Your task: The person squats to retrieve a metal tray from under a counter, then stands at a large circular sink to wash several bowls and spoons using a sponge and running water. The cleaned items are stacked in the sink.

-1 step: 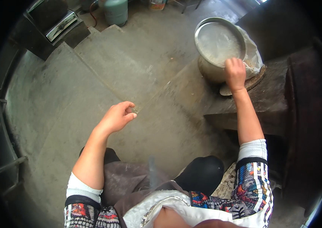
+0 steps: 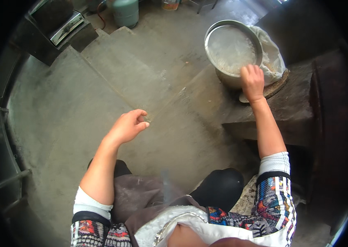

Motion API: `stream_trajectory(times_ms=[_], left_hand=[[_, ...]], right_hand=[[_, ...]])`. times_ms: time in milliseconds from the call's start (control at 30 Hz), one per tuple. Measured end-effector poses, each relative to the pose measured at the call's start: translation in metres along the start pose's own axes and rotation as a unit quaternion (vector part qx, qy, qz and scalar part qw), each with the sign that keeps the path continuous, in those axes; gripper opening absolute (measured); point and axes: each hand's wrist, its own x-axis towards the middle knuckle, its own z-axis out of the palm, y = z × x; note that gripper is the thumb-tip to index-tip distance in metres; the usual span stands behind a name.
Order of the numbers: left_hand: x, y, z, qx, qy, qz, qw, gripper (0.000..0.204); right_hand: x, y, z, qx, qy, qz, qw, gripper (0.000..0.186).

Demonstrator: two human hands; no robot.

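A large round metal pot (image 2: 230, 82) tilts at the far right, on the edge of a dark ledge. Its broad top shows a raised rim and a pale, whitish surface; I cannot tell whether this is a lid or the inside. At the near right of that rim my right hand (image 2: 252, 83) is closed, knuckles up, its fingertips hidden. Behind it a white plastic sack (image 2: 273, 57) leans beside the pot. My left hand (image 2: 130, 125) hovers over the floor in front of me, thumb and fingers apart, holding nothing.
The dark ledge (image 2: 283, 96) runs along the right, with a round flat board (image 2: 277, 84) under the sack. A scale-like metal box (image 2: 68, 28) stands at the far left, near a grey-green gas cylinder (image 2: 125, 12). A metal frame (image 2: 11, 179) stands at the left edge.
The pot's top has swung slightly left, and more of the sack shows behind it. My right hand has shifted a little left along with it. My left hand has stayed nearly still.
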Motion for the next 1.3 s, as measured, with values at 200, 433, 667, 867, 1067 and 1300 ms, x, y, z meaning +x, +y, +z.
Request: stream_trajectory(times_ms=[200, 433, 667, 867, 1067, 1300], left_hand=[[0.007, 0.001, 0.01, -0.006, 0.012, -0.013, 1.0, 0.038], [0.015, 0.0, 0.018, 0.012, 0.008, 0.006, 1.0, 0.042], [0.028, 0.007, 0.025, -0.36, 0.094, -0.011, 0.928, 0.056], [0.036, 0.01, 0.033, -0.327, 0.044, -0.059, 0.942, 0.021], [0.054, 0.013, 0.038, -0.381, 0.15, -0.144, 0.901, 0.022], [0.067, 0.026, 0.055, -0.503, 0.141, -0.082, 0.849, 0.037]], right_hand=[[-0.014, -0.046, -0.03, 0.093, 0.004, -0.056, 0.994, 0.01], [-0.026, -0.046, -0.04, 0.163, 0.061, -0.059, 0.983, 0.012], [-0.023, -0.068, -0.05, 0.249, 0.025, -0.253, 0.935, 0.015], [-0.016, -0.087, -0.045, 0.288, -0.072, -0.264, 0.917, 0.013], [-0.012, -0.159, -0.058, 0.325, -0.055, -0.097, 0.939, 0.043], [0.009, -0.209, -0.018, 0.335, -0.038, 0.004, 0.941, 0.039]])
